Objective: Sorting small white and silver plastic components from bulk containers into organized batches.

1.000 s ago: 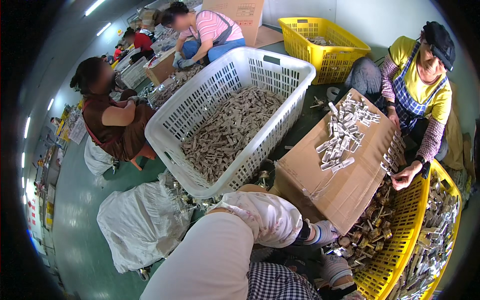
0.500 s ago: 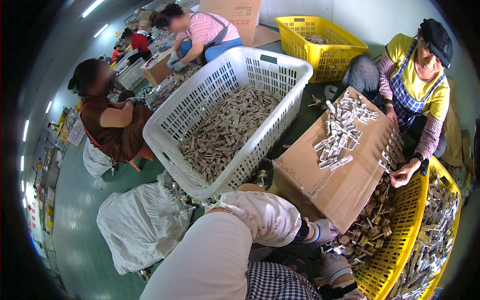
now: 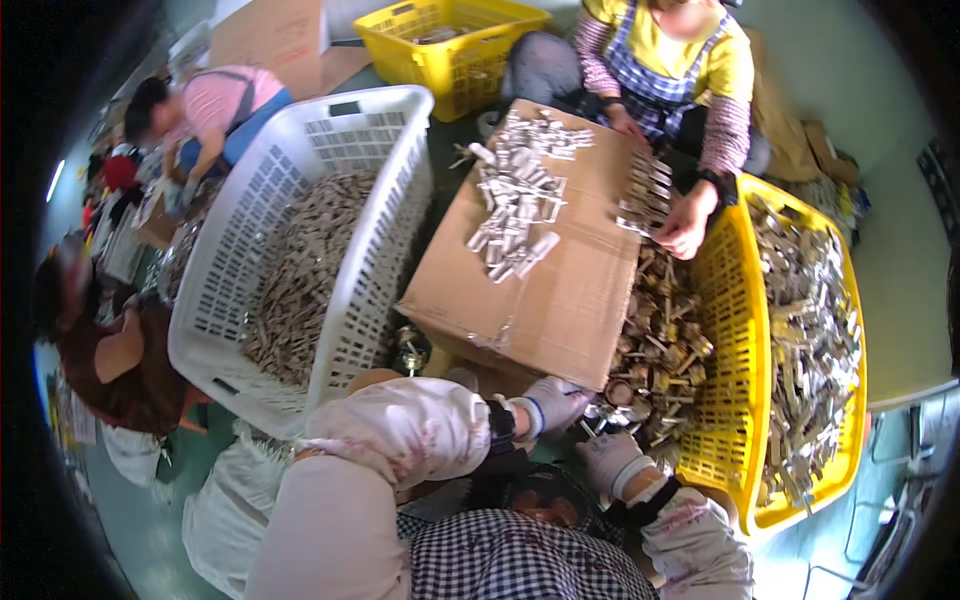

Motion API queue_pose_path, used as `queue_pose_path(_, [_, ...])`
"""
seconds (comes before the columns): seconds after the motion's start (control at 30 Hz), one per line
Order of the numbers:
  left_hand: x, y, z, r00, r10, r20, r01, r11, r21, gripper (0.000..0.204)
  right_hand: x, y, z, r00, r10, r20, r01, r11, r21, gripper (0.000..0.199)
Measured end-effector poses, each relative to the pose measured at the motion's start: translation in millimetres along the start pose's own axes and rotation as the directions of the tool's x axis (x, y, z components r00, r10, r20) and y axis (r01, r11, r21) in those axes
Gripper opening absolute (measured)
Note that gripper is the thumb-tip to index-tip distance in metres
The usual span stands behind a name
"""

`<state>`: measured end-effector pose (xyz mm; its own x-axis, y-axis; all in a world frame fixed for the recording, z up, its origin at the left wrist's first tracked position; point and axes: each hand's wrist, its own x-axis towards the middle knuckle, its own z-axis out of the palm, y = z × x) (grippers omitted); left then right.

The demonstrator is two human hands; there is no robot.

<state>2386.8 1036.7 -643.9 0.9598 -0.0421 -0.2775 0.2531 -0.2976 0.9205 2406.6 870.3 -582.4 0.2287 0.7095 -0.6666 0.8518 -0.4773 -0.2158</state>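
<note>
My left hand (image 3: 553,407), in a pale knitted glove, is by the near corner of the cardboard box (image 3: 575,300). Its fingers look curled, and whatever they hold is not clear. Just right of it and nearer to me is my right hand (image 3: 612,464), gloved as well, its fingers bent in toward the left hand. Small shiny metal bits show between the two hands, too blurred to name. Beyond them lies a heap of brass-coloured metal parts with stems (image 3: 660,350). On the box top are loose silvery metal clips (image 3: 520,205).
A co-worker's hand (image 3: 685,225) touches a row of clips (image 3: 645,195) at the box's right edge. A yellow basket (image 3: 755,400) of metal strips stands right. Left is a white basket (image 3: 345,330) full of clips; a white sack (image 3: 230,520) lies nearer. Another yellow basket (image 3: 450,65) stands behind.
The view has swung right, so the baskets, box and co-workers appear further left. My right forearm now shows more fully. Both my hands stay near the box corner and the brass-coloured heap.
</note>
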Motion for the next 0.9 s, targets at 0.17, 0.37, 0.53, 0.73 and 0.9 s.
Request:
queue_pose_path(0.17, [5, 3, 2, 0.991, -0.126, 0.052, 0.128, 0.99, -0.05, 0.029, -5, 0, -6, 0.996, 0.069, 0.057, -0.07, 0.997, 0.02, 0.026])
queue_pose_path(0.37, [0, 14, -1, 0.979, -0.197, 0.058, 0.2, 0.979, -0.051, 0.029, -8, -2, -7, 0.995, 0.068, 0.071, -0.069, 0.998, 0.003, 0.027])
queue_pose_path(0.53, [1, 5, 2, 0.983, -0.175, 0.055, 0.176, 0.984, -0.032, 0.029, -6, -2, -2, 0.997, 0.068, 0.045, -0.068, 0.998, 0.005, 0.028])
queue_pose_path(0.73, [3, 4, 1, 0.984, -0.165, 0.062, 0.166, 0.986, -0.011, 0.03, -7, -1, -5, 0.997, 0.054, 0.048, -0.055, 0.998, 0.005, 0.029])
queue_pose_path(0.9, [3, 9, -1, 0.975, -0.205, 0.082, 0.206, 0.979, 0.007, 0.034, -8, -2, -5, 0.998, 0.051, 0.036, -0.051, 0.999, 0.006, 0.029])
